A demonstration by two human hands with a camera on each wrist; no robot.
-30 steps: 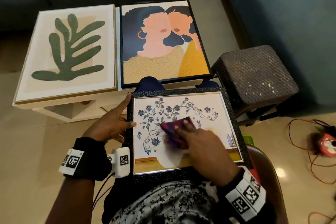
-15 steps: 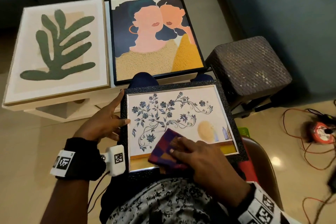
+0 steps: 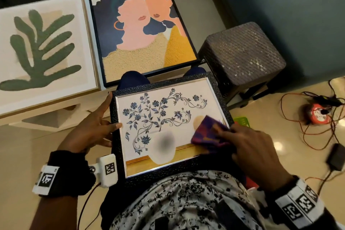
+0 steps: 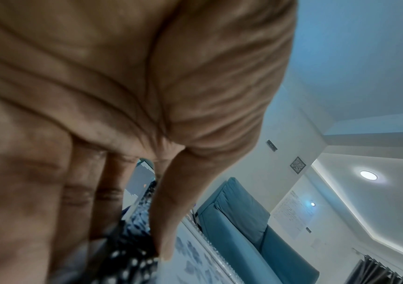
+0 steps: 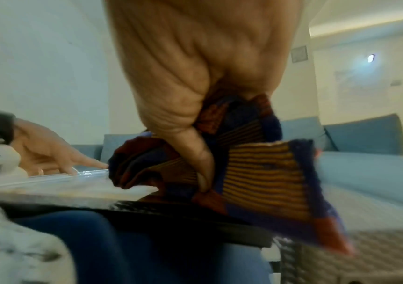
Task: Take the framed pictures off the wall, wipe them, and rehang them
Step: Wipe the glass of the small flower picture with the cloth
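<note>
Floral picture [image 3: 164,127] in a dark textured frame is laid flat across the person's lap, its far edge near the white bench [image 3: 56,106]. A purple and orange cloth [image 3: 207,132] is pressed onto the lower right part of the glass by the right hand [image 3: 248,147]; in the right wrist view the cloth [image 5: 256,169] is seen bunched and pinched under the thumb and curled fingers [image 5: 203,163]. The left edge of the frame is steadied by the left hand [image 3: 89,132], its fingers straight and spread, the thumb tip on the glass. Two more framed pictures are laid side by side on the bench: a green leaf print [image 3: 41,48] and a two-faces print [image 3: 141,31], just beside each other. A dark woven stool [image 3: 240,56] stands right of the lap, and orange cables with a reel [image 3: 317,114] lie on the floor beyond it.
</note>
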